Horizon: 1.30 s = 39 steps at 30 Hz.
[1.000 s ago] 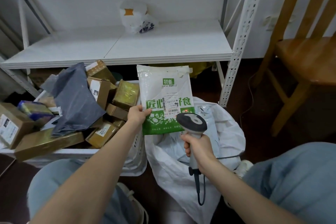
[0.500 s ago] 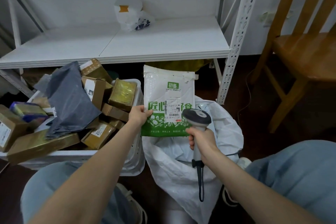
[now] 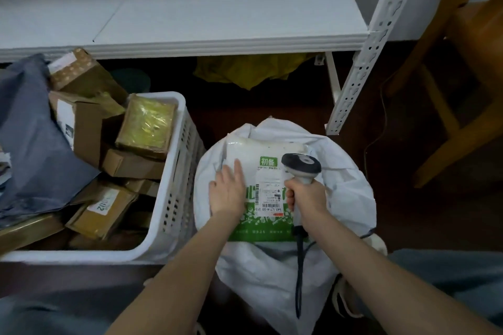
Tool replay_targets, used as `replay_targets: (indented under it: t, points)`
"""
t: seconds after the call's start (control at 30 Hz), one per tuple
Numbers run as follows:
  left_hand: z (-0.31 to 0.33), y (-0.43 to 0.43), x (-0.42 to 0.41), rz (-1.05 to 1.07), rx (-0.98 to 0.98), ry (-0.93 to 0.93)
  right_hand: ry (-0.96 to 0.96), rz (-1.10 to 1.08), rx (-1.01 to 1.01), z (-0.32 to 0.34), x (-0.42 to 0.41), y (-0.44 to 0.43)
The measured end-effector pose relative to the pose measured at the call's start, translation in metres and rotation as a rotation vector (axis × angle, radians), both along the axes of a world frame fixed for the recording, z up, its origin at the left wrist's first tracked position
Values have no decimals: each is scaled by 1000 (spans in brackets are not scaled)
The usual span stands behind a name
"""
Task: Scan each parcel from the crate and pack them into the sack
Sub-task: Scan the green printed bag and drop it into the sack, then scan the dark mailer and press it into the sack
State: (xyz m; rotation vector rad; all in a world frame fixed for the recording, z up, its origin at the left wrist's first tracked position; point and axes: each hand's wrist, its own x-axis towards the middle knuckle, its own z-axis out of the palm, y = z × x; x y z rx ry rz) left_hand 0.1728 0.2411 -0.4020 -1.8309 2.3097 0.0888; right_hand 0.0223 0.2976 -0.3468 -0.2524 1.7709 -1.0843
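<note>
The green-and-white parcel (image 3: 269, 230) is laid flat in the mouth of the sack (image 3: 345, 190), just right of the crate (image 3: 174, 198), with its label upward. It is pressed down by the left hand (image 3: 227, 194), whose fingers are straight and flat on it; nothing is gripped. The scanner (image 3: 300, 164) is held in the right hand (image 3: 306, 197), fingers wrapped round its handle, over the parcel's right side. This parcel is judged scanned and nearly packed, with only its release left. Much remains: several boxes (image 3: 145, 125) and a grey bag (image 3: 32, 149) are heaped in the crate on the left. Half a second ago the parcel was held upright by its left edge before the scanner; it has since been lowered into the sack, and the pinch has been exchanged for a flat palm.
</note>
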Motion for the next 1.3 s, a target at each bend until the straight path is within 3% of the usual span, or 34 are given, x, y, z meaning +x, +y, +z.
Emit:
replay_targets:
  t: [0.1, 0.23, 0.43, 0.6, 0.97, 1.3]
  points:
    - [-10, -23, -21, -187, 129, -11, -4, -34, 26, -13, -5, -14]
    - [-46, -14, -46, -158, 470, 10, -12, -63, 48, -29, -14, -24]
    - [-80, 7, -29, -107, 499, -33, -23, -49, 86, -42, -14, -24]
    - [-70, 11, -11, -76, 531, -57, -67, -18, 72, -35, -3, -18]
    - [66, 0, 41, 21, 158, 104, -105, 97, -86, 42, 40, 2]
    - [177, 18, 155, 160, -234, 169, -64, 363, -272, 138, 155, -11]
